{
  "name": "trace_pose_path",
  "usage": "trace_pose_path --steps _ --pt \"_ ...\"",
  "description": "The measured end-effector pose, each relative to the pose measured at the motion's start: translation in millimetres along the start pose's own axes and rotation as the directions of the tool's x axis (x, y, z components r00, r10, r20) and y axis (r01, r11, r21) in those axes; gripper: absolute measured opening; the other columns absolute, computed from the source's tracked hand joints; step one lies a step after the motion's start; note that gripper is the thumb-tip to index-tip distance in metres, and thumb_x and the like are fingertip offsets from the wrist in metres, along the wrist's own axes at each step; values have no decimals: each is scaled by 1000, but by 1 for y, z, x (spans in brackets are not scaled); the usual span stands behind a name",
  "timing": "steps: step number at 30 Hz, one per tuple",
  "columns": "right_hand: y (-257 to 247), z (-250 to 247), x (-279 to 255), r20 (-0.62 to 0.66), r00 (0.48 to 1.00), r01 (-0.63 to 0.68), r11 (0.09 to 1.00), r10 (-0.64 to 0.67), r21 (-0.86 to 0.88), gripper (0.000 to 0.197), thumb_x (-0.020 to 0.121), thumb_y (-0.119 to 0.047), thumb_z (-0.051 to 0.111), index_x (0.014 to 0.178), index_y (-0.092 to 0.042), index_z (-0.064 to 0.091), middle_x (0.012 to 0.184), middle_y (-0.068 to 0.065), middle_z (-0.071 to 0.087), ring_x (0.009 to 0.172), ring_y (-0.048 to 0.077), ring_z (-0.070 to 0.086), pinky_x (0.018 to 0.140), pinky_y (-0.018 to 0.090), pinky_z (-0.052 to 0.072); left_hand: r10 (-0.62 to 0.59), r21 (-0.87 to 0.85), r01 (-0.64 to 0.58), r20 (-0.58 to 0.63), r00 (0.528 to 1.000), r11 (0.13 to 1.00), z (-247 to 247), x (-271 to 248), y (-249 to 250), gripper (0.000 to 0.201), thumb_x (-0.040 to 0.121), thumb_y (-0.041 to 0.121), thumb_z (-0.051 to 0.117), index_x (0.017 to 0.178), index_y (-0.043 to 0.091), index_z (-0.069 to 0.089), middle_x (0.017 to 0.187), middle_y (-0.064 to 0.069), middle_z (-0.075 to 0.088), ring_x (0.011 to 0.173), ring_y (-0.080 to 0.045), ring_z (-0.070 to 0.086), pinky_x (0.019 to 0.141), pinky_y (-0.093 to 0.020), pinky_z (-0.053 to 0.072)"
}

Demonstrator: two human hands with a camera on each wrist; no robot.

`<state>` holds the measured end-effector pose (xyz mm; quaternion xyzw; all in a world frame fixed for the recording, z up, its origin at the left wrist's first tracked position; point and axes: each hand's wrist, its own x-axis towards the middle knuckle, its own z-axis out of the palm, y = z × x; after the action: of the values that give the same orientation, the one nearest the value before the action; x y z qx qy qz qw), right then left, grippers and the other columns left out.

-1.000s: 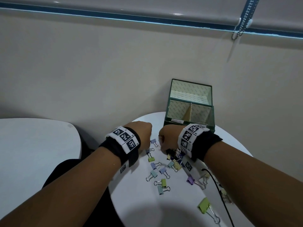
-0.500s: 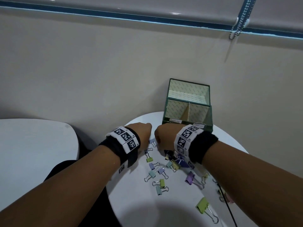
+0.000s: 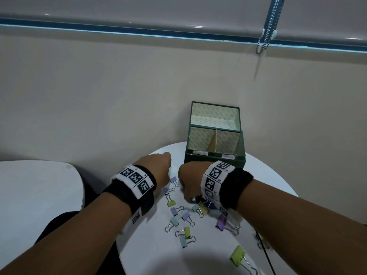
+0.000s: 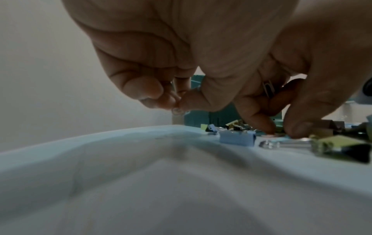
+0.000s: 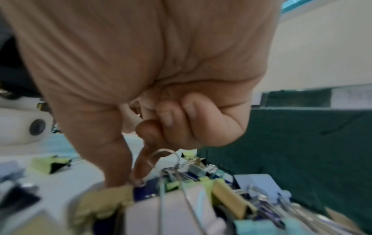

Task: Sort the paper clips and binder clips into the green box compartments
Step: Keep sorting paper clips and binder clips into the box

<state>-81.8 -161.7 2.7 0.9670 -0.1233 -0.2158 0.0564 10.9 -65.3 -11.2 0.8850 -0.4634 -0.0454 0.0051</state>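
1. Binder clips (image 3: 186, 233) lie loose on the white counter (image 3: 158, 255), all on the person's side of the green box (image 3: 192, 160). A lime one (image 3: 237, 256) is the farthest from the box, and a purple one (image 3: 221, 223) lies between it and the box.
2. Closer to the box, a tangled pile (image 5: 201, 187) of clips sits under the right hand (image 3: 190, 179).
   - Thumb and forefinger are pinched together on a small wire loop (image 5: 138, 182) at the pile's edge, and the other fingers are curled in.
   - I cannot tell whether the loop is a paper clip or a binder clip's handle.
3. Beside it, about as near to the box, the left hand (image 3: 156, 167) hangs low over the counter.
   - Its fingers are curled round a paper clip (image 4: 268, 89) tucked against the palm.
   - Thumb and forefinger reach down to the counter, and what they touch is too blurred to name.
4. The step in hand looks like picking out the small wire pieces. To do it well:
   - Lift the loop straight up and slowly, since the handles nearby may be hooked through it.
   - If the pile rises with it, steady the pile with a spare finger.
   - Keep the left fingers closed so the tucked clip does not slip out.
5. The box stands open at the far edge of the counter, with two front compartments split by a divider and one behind.
   - Its front labels are unreadable here, so check them before dropping anything in.
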Motion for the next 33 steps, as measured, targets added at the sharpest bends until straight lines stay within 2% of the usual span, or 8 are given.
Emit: trace_pose_path --steps 8,12,15,18,21,23,28,33 --pt "-6 7 -4 -14 1000 17 1000 -17 5 19 79 -24 72 69 -17 57 69 -1 53 58 16 51 56 24 44 -18 -45 17 -19 1000 999 1 2 -2 33 92 18 54 124 22 48 112 -2 61 100 -23 58 81 -30 45" --pt "16 -17 -6 -135 989 -42 986 64 160 21 96 -27 54 105 -11 64 92 3 61 90 25 61 70 34 50 -28 -40 28 6 1000 999 1 5 -3 35 91 17 52 125 23 52 119 -1 59 106 -22 58 88 -31 47" --pt "66 -30 -9 -323 896 -172 910 303 376 15 96 -29 49 99 -17 58 90 -2 58 86 19 59 60 27 42 -10 33 9 34 999 999 1 7 -3 28 88 19 52 113 20 65 113 -2 61 101 -22 61 84 -31 51" --pt "115 -24 -10 -393 764 -297 819 512 491 12 92 -26 52 101 -19 56 99 0 61 87 21 59 75 33 52 -2 80 0 20 1000 997 0 7 -1 25 91 17 45 97 16 69 99 -3 64 88 -21 62 73 -29 51" --pt "132 -15 -7 -308 832 -311 847 462 430 16 92 -22 56 102 -12 64 105 6 68 87 22 62 74 31 52 3 46 -2 -13 1000 999 0 8 0 25 93 19 43 95 17 68 96 0 62 86 -20 61 73 -28 50" --pt "134 -12 -11 -303 860 -264 867 410 423 22 91 -23 60 110 -17 69 110 3 70 94 21 64 82 30 54 5 -2 -5 -27 1000 1000 -1 8 0 23 92 21 44 94 21 68 94 3 59 86 -19 60 75 -27 49" --pt "150 -5 -33 -339 861 -144 820 379 554 47 96 -7 46 141 -20 54 136 1 61 119 21 57 105 34 47 44 -56 -49 -86 995 997 -2 10 7 21 91 24 45 81 26 64 88 5 57 78 -16 58 70 -27 46" --pt "152 6 -30 -391 838 -35 754 379 656 47 95 2 52 135 -21 57 132 1 62 115 20 61 100 35 51 57 -117 -72 -126 990 991 -3 8 4 26 89 19 46 80 25 70 84 8 58 75 -14 59 69 -27 48"
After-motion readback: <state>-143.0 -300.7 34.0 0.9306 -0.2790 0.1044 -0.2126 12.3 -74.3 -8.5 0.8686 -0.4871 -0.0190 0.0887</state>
